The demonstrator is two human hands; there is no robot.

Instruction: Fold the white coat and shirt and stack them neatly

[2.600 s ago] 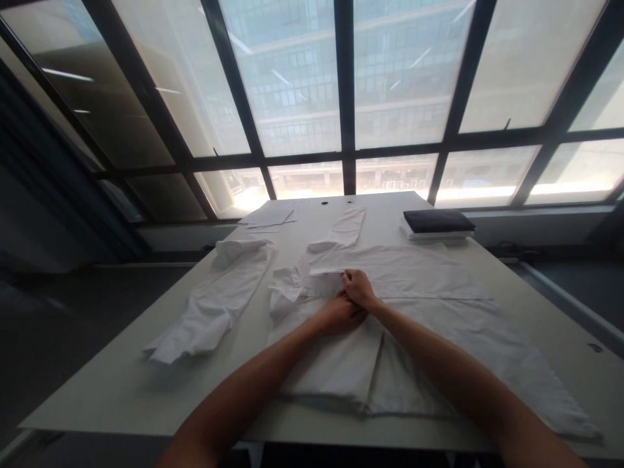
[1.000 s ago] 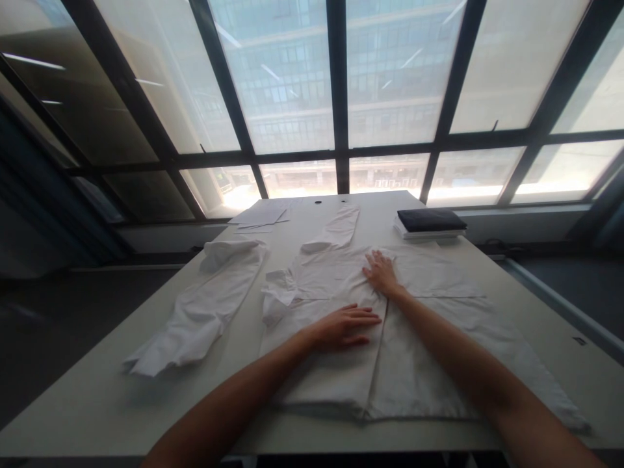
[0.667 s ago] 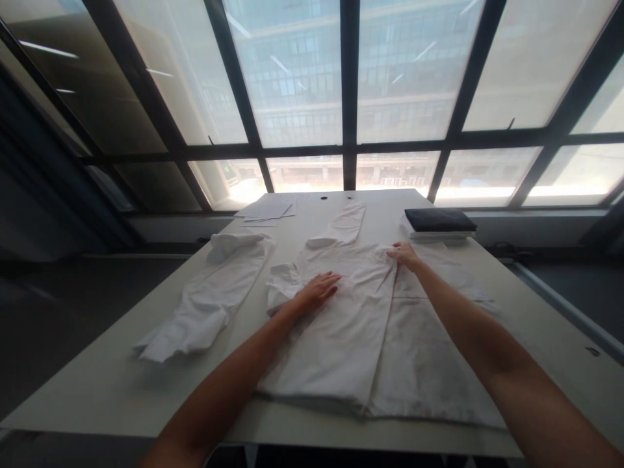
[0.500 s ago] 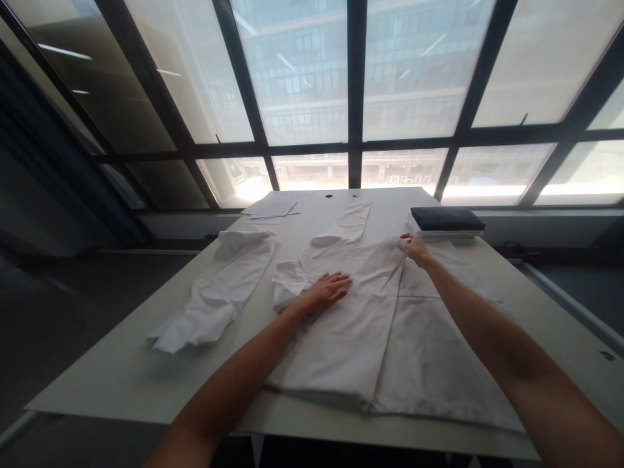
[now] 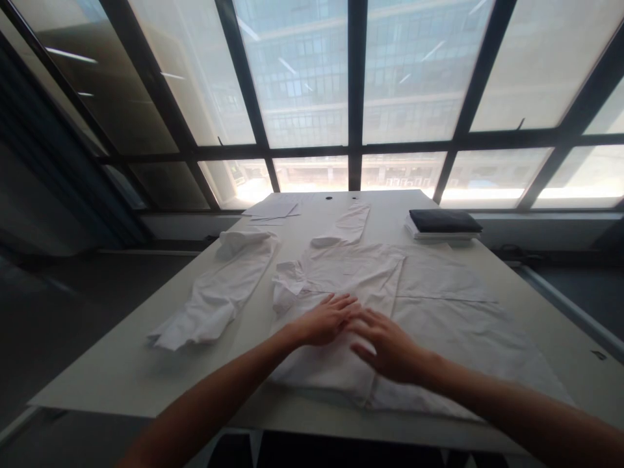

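A white long garment, much like a lab coat (image 5: 439, 331), lies spread over the table with one side folded inward. Flat on its folded panel rests my left hand (image 5: 324, 320), fingers stretched out. My right hand (image 5: 390, 348) is beside it, fingers spread and slightly bent, its fingertips meeting or overlapping those of the left; whether it presses the cloth I cannot tell. One white sleeve (image 5: 348, 225) points toward the window from the garment's far edge. A bunched cuff-like part (image 5: 288, 278) sits at the garment's left edge.
Another crumpled white cloth piece (image 5: 214, 292) lies on the left of the white table (image 5: 97, 370). Paper sheets (image 5: 273, 209) are at the far left. A stack with a dark folded cloth (image 5: 444, 220) on top stands far right. Large windows rise behind.
My right hand has let go of the garment's far edge and come back toward me, beside my left hand. The left hand has slid slightly nearer. The garment's folded panel lies flat.
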